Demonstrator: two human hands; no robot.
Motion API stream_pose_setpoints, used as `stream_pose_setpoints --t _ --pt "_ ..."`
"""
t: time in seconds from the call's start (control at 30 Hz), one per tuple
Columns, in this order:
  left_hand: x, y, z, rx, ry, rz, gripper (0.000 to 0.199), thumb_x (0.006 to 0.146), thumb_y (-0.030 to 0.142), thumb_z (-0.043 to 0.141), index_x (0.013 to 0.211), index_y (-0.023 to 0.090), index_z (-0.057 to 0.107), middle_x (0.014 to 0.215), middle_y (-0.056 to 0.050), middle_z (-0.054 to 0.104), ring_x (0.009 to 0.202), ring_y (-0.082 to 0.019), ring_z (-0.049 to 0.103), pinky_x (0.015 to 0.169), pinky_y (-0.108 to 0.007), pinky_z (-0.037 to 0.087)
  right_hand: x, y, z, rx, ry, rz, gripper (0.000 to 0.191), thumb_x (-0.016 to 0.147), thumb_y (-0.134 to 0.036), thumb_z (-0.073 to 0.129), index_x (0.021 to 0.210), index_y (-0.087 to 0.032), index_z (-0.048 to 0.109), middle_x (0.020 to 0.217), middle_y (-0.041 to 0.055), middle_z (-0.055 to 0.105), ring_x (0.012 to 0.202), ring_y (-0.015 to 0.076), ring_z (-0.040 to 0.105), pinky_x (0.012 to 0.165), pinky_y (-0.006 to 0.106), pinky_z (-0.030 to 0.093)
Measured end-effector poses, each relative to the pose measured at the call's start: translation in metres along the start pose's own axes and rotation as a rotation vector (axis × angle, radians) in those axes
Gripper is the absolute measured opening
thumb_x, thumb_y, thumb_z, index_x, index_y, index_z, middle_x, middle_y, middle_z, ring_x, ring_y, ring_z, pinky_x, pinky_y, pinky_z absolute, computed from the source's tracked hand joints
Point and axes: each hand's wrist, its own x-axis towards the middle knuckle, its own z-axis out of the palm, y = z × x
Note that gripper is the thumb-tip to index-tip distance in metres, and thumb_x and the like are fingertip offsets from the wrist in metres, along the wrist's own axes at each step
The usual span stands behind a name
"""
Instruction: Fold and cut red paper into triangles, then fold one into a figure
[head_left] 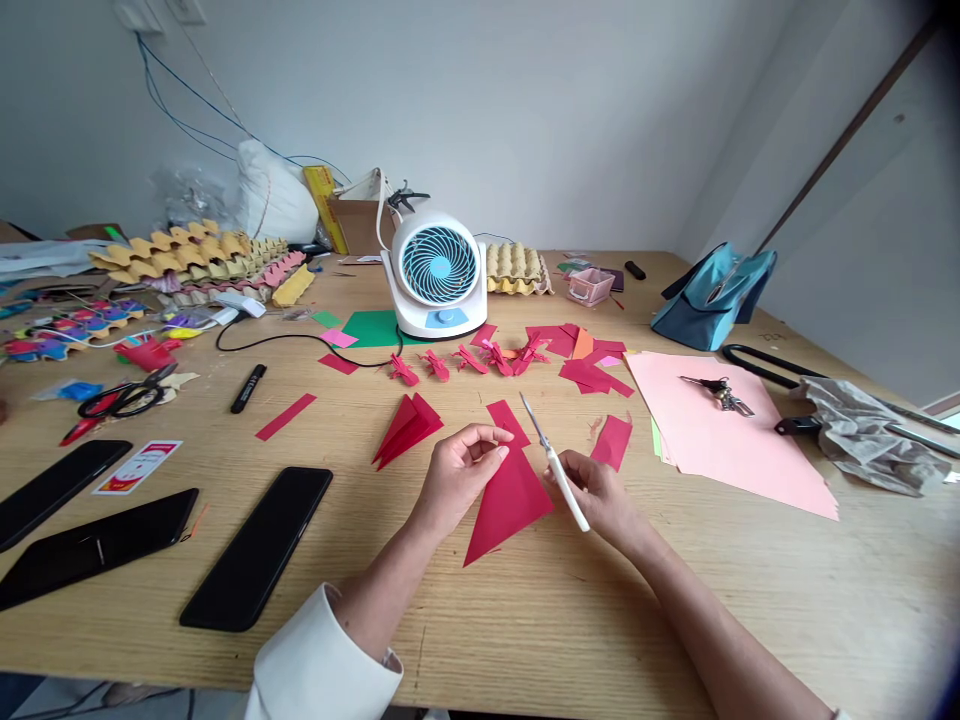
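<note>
My left hand (465, 470) pinches the upper tip of a red paper triangle (514, 502) that hangs just above the wooden table. In my right hand (596, 492) is a pair of white-handled scissors (551, 455), with the blades pointing up and away, right of the paper. A red strip (504, 420) shows just behind my left fingertips; whether it is joined to the triangle I cannot tell. Left of my left hand lies a folded red paper piece (409, 430). Another red scrap (613, 442) rests beyond my right hand. Several small cut red paper shapes (472, 358) form a row farther back.
A white fan (439, 265) stands at the back middle. Pink paper sheets (739, 430) with keys (724, 392) on top lie to the right, near a blue bag (712, 295). Black phones (259, 550) and black scissors (127, 395) lie on the left. Egg trays (195, 260) are stacked behind.
</note>
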Motion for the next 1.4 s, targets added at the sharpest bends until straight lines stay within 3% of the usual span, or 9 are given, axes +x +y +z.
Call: stream_pose_setpoints --t 0.17,0.27,0.43,0.6,0.73,0.83,1.03,1.17,1.4 --pt "0.003 -0.005 -0.001 -0.042 0.043 0.012 0.02 0.076 0.023 0.07 0.094 0.018 0.066 0.09 -0.003 0.065 0.079 -0.012 0.058 0.071 -0.022 0.045 0.01 0.024 -0.02 -0.604 0.255 -0.038 0.022 0.087 -0.04 0.052 0.078 -0.02 0.054 0.067 0.0003 0.056 0.059 0.0138 0.049 0.058 0.027 0.029" --pt "0.006 -0.005 -0.002 -0.067 0.089 0.033 0.031 0.074 0.022 0.072 0.102 0.019 0.061 0.085 0.0 0.063 0.075 -0.011 0.057 0.07 -0.021 0.044 0.014 0.036 -0.034 -0.852 0.312 0.0 0.025 0.089 -0.041 0.05 0.085 -0.019 0.06 0.082 0.0061 0.065 0.072 0.019 0.06 0.066 0.03 0.033" --pt "0.007 -0.003 0.0 -0.118 0.125 -0.029 0.032 0.069 0.025 0.074 0.099 0.018 0.063 0.079 0.002 0.06 0.07 -0.009 0.054 0.065 -0.02 0.043 0.014 0.038 -0.048 -1.017 0.33 0.155 0.034 0.09 -0.048 0.049 0.089 -0.018 0.066 0.093 0.0114 0.065 0.078 0.0231 0.062 0.072 0.035 0.037" --pt "0.007 -0.002 -0.001 -0.221 0.143 -0.166 0.026 0.068 0.03 0.077 0.081 0.017 0.059 0.077 0.002 0.06 0.065 -0.007 0.054 0.059 -0.019 0.045 0.013 0.039 -0.051 -1.032 0.333 0.175 0.034 0.088 -0.047 0.052 0.093 -0.017 0.069 0.098 0.0142 0.064 0.086 0.0269 0.061 0.074 0.038 0.038" --pt "0.009 -0.005 -0.004 -0.361 0.105 -0.199 0.029 0.069 0.033 0.077 0.08 0.017 0.055 0.079 0.002 0.062 0.067 -0.009 0.059 0.064 -0.024 0.052 0.012 0.034 -0.052 -0.925 0.41 0.113 0.03 0.089 -0.042 0.054 0.096 -0.017 0.069 0.099 0.0157 0.063 0.097 0.0305 0.059 0.078 0.039 0.041" --pt "0.01 -0.008 -0.004 -0.412 0.08 -0.192 0.03 0.071 0.033 0.076 0.081 0.017 0.053 0.081 0.001 0.065 0.069 -0.01 0.062 0.066 -0.025 0.053 0.01 0.018 -0.043 -0.531 0.405 -0.035 0.032 0.094 -0.042 0.045 0.097 -0.018 0.066 0.1 0.0135 0.065 0.093 0.0253 0.06 0.079 0.036 0.044" --pt "0.006 -0.012 0.004 -0.476 0.073 -0.18 0.029 0.075 0.033 0.074 0.084 0.019 0.051 0.091 0.0 0.066 0.08 -0.012 0.066 0.075 -0.029 0.055 -0.002 -0.012 0.007 0.311 -0.168 -0.092 0.033 0.087 -0.05 0.056 0.097 -0.018 0.06 0.092 0.0059 0.069 0.08 0.0179 0.064 0.073 0.03 0.05" --pt "0.002 -0.015 0.011 -0.467 0.033 -0.195 0.029 0.075 0.035 0.075 0.086 0.019 0.053 0.091 0.0 0.066 0.081 -0.013 0.066 0.076 -0.03 0.054 -0.003 -0.006 0.027 0.331 -0.191 0.015 0.035 0.082 -0.05 0.062 0.079 -0.016 0.059 0.068 0.0028 0.066 0.053 0.0127 0.057 0.054 0.026 0.046" --pt "-0.007 -0.027 0.021 -0.161 -0.124 -0.231 0.026 0.071 0.033 0.078 0.076 0.014 0.062 0.069 0.0 0.065 0.063 -0.01 0.057 0.063 -0.024 0.045 -0.001 0.002 0.025 0.352 -0.122 -0.005 0.037 0.077 -0.052 0.068 0.073 -0.016 0.063 0.062 0.0015 0.065 0.047 0.0106 0.053 0.046 0.022 0.042"
